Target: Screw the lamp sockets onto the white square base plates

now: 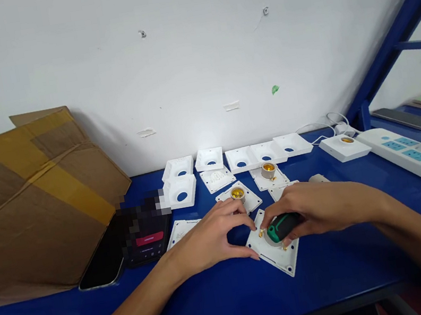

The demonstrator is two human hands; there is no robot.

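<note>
My right hand (303,206) is closed around a screwdriver (282,227) with a green and black handle, its shaft hidden. The screwdriver is over a round lamp holder on a square white base plate (284,262), which lies on the table with brass-coloured terminals showing. My left hand (217,234) grips that plate's left edge between thumb and fingers. Just behind my left fingers is another plate with a lamp holder (237,194), gold-coloured inside. Farther back stands a similar lamp holder (268,170) on its plate. A white plate (182,230) lies partly under my left forearm.
Several white square covers (181,191) with round holes line the wall. A finished-looking lamp holder unit (345,147) and a power strip (416,158) stand right. At left are a cardboard box (37,208) and phones (147,240). Blue table (219,306) beneath.
</note>
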